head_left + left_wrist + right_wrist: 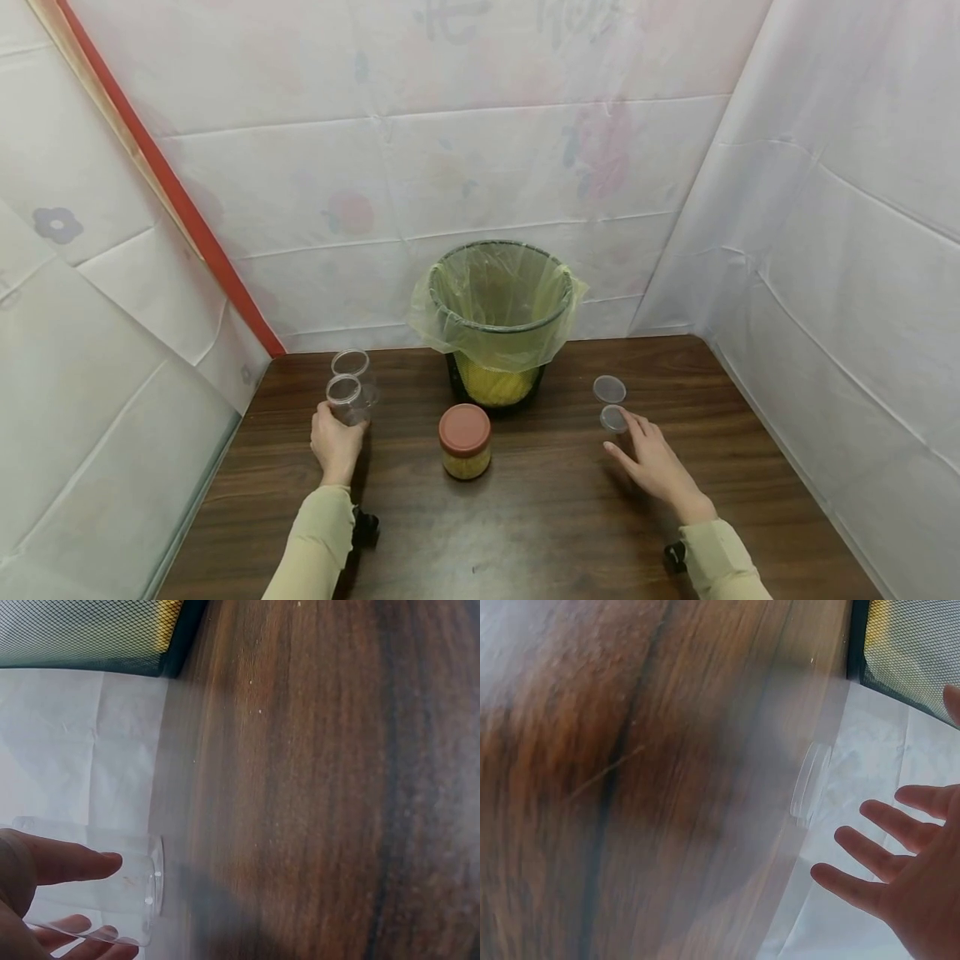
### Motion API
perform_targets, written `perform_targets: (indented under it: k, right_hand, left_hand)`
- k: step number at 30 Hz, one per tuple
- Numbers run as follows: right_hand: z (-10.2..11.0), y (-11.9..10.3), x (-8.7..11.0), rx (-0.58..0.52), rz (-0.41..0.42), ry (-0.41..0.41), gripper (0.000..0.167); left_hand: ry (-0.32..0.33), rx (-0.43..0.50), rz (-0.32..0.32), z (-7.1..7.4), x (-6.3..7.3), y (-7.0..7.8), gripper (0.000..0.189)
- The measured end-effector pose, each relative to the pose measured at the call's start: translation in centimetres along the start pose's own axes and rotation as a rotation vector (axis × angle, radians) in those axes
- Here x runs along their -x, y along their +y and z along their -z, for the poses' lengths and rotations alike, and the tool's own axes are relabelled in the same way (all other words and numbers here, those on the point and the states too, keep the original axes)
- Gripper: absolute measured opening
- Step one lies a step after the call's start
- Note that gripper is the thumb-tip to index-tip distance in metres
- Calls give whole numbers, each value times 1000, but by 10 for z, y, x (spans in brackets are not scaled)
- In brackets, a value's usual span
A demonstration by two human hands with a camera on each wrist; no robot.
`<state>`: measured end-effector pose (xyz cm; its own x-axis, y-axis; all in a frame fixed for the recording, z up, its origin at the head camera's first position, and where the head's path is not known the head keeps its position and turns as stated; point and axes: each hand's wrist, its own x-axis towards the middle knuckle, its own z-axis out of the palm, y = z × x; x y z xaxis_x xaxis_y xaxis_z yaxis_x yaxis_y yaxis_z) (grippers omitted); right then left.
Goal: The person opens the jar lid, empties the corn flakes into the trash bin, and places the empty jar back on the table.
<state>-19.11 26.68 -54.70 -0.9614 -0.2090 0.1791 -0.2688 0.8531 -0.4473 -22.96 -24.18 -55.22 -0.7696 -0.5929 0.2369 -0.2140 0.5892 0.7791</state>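
My left hand (337,443) grips a clear plastic jar (349,410), thumb on one side and fingers on the other. In the left wrist view the jar (139,896) appears sideways between thumb and fingers. A second clear jar (351,362) stands right behind it, partly hidden. On the right, my right hand (656,461) hovers with fingers spread beside a small clear round lid (612,419); its fingertips overlap the lid's edge in the head view. Another clear lid (610,389) lies just beyond. The right wrist view shows the fingers apart, with nothing held.
A wire-mesh bin (498,326) with a yellow liner stands at the back middle of the wooden table (540,517). In front of it is a jar (465,442) with a reddish lid and yellowish contents. Pale sheets (480,175) hang behind and at both sides.
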Motion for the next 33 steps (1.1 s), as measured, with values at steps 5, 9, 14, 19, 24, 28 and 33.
perform_targets:
  k: [5, 9, 14, 19, 24, 28, 33]
  right_hand:
    - [0, 2, 2, 0, 0, 2, 74]
    - [1, 3, 3, 0, -2, 6, 74]
    - [2, 4, 4, 1, -9, 10, 75]
    - [3, 4, 4, 8, -20, 5, 75]
    - [2, 4, 4, 11, -22, 7, 75]
    - [2, 4, 4, 13, -22, 9, 75]
    - [1, 4, 5, 11, -26, 8, 75]
  left_hand:
    - [-34, -13, 21, 0, -1, -3, 61]
    - [-59, -20, 27, 1, -1, -4, 61]
    - [-94, -37, 39, 0, -2, -5, 62]
    - [-111, -43, 40, -1, -3, -5, 63]
    - [-122, -41, 46, -1, -3, -4, 64]
    - [-136, -45, 51, 0, -2, -3, 63]
    - [-150, -45, 53, 1, -2, -2, 64]
